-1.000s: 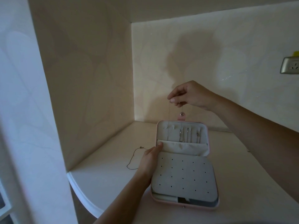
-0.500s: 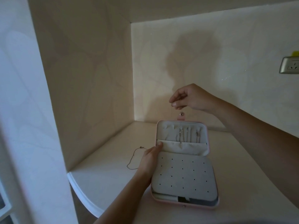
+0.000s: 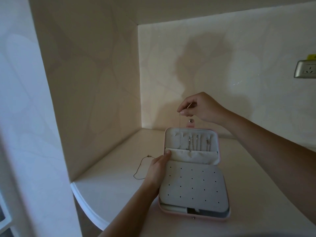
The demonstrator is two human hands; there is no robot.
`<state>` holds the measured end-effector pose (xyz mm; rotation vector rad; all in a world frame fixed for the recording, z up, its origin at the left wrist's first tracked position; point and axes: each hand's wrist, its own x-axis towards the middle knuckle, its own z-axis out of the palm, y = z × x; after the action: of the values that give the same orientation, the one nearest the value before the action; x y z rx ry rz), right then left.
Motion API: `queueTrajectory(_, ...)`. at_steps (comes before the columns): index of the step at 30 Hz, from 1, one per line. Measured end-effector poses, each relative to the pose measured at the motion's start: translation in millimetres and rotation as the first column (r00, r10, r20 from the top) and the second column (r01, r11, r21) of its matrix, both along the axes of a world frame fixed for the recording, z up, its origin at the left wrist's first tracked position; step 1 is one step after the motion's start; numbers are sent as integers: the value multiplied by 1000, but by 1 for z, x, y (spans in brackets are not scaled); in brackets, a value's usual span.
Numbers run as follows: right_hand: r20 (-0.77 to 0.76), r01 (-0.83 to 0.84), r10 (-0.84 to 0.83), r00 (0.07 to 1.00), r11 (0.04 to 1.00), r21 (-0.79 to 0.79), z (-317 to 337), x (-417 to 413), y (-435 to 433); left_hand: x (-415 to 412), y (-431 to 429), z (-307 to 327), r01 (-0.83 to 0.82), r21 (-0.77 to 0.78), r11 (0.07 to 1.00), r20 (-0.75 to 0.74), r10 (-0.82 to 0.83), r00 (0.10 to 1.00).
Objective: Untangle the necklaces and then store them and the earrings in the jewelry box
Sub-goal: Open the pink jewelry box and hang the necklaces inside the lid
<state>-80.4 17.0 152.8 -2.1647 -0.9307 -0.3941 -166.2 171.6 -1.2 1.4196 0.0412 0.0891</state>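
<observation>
The right hand (image 3: pixel 202 107) has sunk a little, so its fingertips now hang closer to the snap tab (image 3: pixel 190 123) and the raised lid (image 3: pixel 173 142) of the jewelry box (image 3: pixel 213 218). Its forefinger, stretched forward half a second ago, now curls down to the thumb. The necklace chain (image 3: pixel 180 122), lost to sight half a second ago, shows again as a faint line dropping from the pinch toward the lid's left end.
</observation>
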Motion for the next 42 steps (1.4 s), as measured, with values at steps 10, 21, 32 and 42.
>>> queueTrajectory(10,183,67,-37,982,985,-160,-36,-2,3,0,0,1,-18,8,1000,4,18,1000)
queueTrajectory(21,396,70,18,918,976,-208,-56,2,4,0,-1,0,-27,19,999,5,27,1000)
queueTrajectory(32,409,97,-30,912,985,-143,-60,6,-2,0,0,1,-33,32,999,2,33,999)
queueTrajectory(42,451,131,-88,888,989,-64,-70,2,-21,4,1,-2,-59,83,995,-59,64,996)
